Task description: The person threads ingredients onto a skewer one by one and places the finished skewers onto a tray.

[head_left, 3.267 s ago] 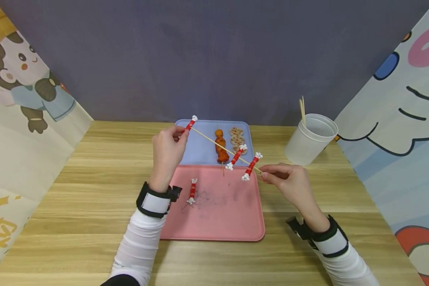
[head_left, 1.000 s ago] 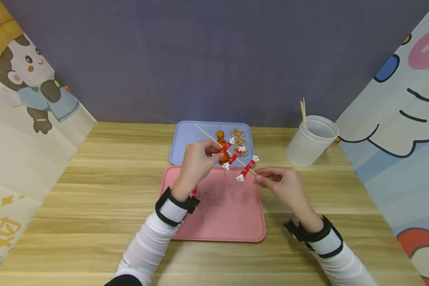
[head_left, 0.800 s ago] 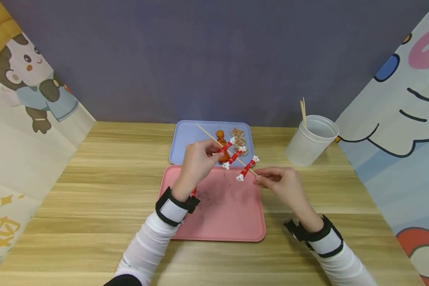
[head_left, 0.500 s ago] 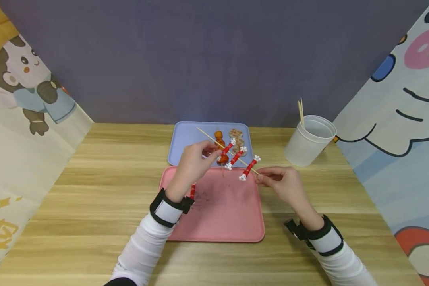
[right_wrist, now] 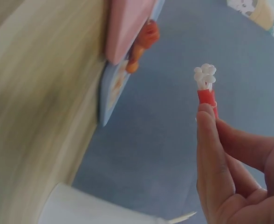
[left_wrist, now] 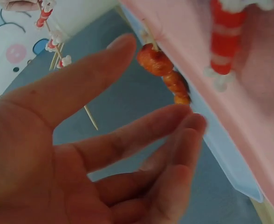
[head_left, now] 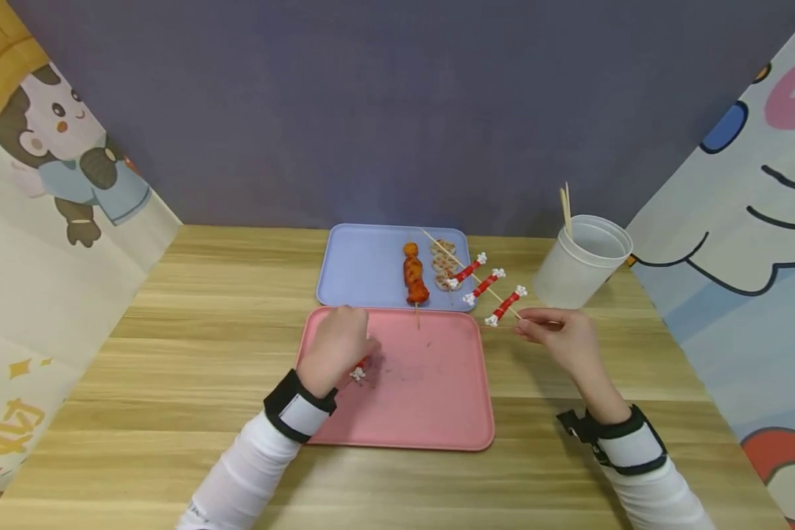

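My right hand [head_left: 566, 338] pinches the lower end of a bamboo skewer [head_left: 439, 244] with thumb and fingertips, holding it slanted in the air. Three enoki mushroom rolls, red-wrapped with white caps at both ends, are threaded across it; the nearest mushroom roll [right_wrist: 207, 97] shows beyond the fingertips in the right wrist view. My left hand [head_left: 334, 347] hovers over the left part of the pink tray [head_left: 430, 412]. A loose mushroom roll [left_wrist: 226, 39] lies there, partly hidden by that hand in the head view. In the left wrist view, thumb and fingers are apart with nothing between them.
Behind the pink tray sits a blue tray [head_left: 364, 258] with an orange-red meat skewer [head_left: 414, 274] and a skewer of pale round slices [head_left: 444, 261]. A white bucket [head_left: 573, 274] holding several bamboo sticks [head_left: 566, 210] stands at the right.
My left hand first slid the third roll down the skewer, then let go and moved down-left to the loose roll. My right hand carried the loaded skewer rightward.
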The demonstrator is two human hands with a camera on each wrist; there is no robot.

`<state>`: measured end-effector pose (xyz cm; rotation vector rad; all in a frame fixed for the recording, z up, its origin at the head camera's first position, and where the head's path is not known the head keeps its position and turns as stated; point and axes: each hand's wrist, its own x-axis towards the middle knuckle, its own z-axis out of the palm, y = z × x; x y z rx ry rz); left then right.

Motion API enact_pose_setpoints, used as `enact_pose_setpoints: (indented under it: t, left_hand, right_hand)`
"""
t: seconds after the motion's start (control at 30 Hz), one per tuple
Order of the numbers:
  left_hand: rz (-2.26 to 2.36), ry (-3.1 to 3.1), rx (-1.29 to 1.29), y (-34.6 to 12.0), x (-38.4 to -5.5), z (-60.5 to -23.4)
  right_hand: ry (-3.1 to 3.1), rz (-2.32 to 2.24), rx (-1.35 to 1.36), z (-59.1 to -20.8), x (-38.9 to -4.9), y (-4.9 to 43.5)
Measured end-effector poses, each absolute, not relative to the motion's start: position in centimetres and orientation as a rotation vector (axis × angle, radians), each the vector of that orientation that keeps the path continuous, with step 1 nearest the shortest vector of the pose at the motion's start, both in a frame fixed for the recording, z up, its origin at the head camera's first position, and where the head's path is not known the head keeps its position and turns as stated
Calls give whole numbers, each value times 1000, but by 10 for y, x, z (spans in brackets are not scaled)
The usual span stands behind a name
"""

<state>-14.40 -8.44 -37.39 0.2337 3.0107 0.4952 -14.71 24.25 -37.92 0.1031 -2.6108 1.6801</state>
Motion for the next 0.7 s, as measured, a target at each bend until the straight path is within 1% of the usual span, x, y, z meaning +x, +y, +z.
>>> enact_pose_setpoints:
  t: [0.37,0.7]
  left_hand:
    - [399,2990,248,-90,-131,-386]
    - [355,3011,260,-91,-127,-393]
  right_hand:
    - [-2641,1605,-18,-386,-146,266]
    - [-2718,1446,-76,-388,-147,272]
